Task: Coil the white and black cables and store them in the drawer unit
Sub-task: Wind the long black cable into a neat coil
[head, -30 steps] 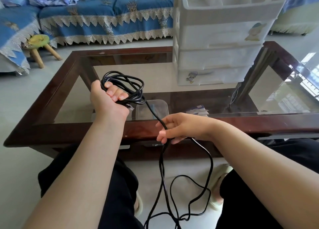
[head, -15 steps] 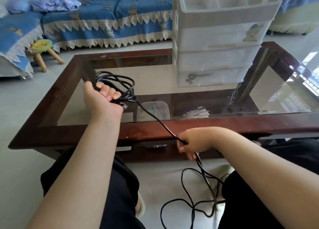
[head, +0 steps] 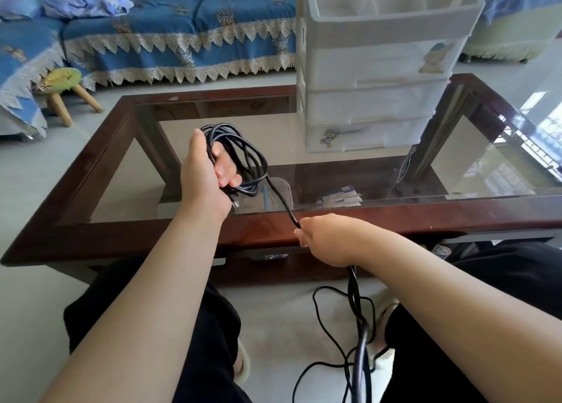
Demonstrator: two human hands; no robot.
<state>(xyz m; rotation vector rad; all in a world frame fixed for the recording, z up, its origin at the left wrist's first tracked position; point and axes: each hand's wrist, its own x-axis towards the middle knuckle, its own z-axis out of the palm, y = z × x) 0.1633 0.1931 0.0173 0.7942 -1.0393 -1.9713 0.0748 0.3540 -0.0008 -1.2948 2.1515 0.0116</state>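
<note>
The left hand (head: 206,174) grasps the gathered loops of the black cable (head: 243,159) above the glass table (head: 395,220). The right hand (head: 325,238) is closed around the free run of the same cable at the table's near edge. Below it, loose slack lies tangled on the floor (head: 289,326). Step in hand: coiling the black cable, partly complete. Next move: feed another loop up to the coil without snagging the slack. The drawer unit (head: 374,98) stands on the table, drawers shut. No white cable is identifiable.
</note>
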